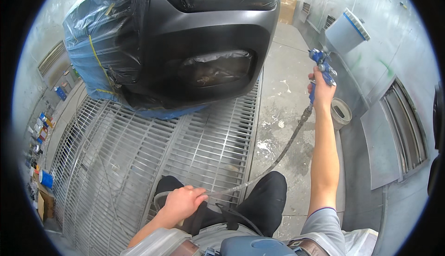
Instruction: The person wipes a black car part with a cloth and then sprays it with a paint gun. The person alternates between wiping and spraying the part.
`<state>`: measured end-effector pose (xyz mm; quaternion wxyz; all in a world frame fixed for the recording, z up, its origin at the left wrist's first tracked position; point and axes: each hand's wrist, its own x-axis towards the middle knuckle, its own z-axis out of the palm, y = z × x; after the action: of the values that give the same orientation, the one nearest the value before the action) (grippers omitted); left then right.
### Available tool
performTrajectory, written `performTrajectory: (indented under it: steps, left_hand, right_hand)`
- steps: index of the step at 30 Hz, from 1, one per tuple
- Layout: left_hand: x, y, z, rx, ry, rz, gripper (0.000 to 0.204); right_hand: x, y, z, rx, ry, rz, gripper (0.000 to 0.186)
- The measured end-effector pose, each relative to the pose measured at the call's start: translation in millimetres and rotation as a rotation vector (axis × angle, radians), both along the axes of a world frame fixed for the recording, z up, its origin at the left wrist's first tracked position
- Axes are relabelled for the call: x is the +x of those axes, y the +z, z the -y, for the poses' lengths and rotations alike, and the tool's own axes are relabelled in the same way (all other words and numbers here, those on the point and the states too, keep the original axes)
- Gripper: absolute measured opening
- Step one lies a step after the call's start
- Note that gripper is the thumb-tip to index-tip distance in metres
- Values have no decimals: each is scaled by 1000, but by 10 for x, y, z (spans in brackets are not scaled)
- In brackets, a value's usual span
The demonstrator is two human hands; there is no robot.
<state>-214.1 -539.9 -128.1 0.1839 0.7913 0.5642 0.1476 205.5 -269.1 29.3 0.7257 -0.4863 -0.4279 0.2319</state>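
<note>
My right hand (320, 90) is raised at the right, wrapped round the handle of a blue and silver spray gun (324, 63) with a white cup (344, 32) on top. A grey hose (289, 145) hangs from the handle and runs to my left hand (185, 201), which is closed on it near my legs at the bottom. Ahead stands a dark car bumper (208, 33), partly wrapped in blue masking film (83, 66); a crinkled sheet fills its lower recess (218, 68).
Metal floor grating (204, 149) lies beside a concrete strip (278, 117). Along the left wall are several cans (45, 178). At the right are a wall vent (403, 124) and a round container (340, 112); cardboard boxes (287, 10) stand far back.
</note>
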Motion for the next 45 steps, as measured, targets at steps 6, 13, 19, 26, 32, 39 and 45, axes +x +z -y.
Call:
performTrajectory:
  steps: [6,13,19,26,32,39,45]
  left_hand:
    - [-153,-235,-49,-40,58,-49,29]
    - [-459,-327,193,-86,155,-132,29]
    - [-607,-371,273,-119,219,-193,25]
    - [-673,-598,378,-136,247,-165,23]
    - [-430,-483,240,-164,289,-152,24]
    - [-317,-493,44,-184,299,-168,24]
    - [-389,-332,-79,-304,278,-177,27]
  right_hand:
    - [-550,-426,183,-46,-110,156,28]
    - [-2411,-648,541,252,368,372,28]
    - [-3155,-854,587,358,785,412,31]
    - [-2375,-1009,379,-83,533,90,25]
    - [-1146,-1471,-116,-19,175,-264,23]
    - [-297,-1783,-274,-19,-58,-502,18]
    - [-327,-1249,247,-43,136,-466,20]
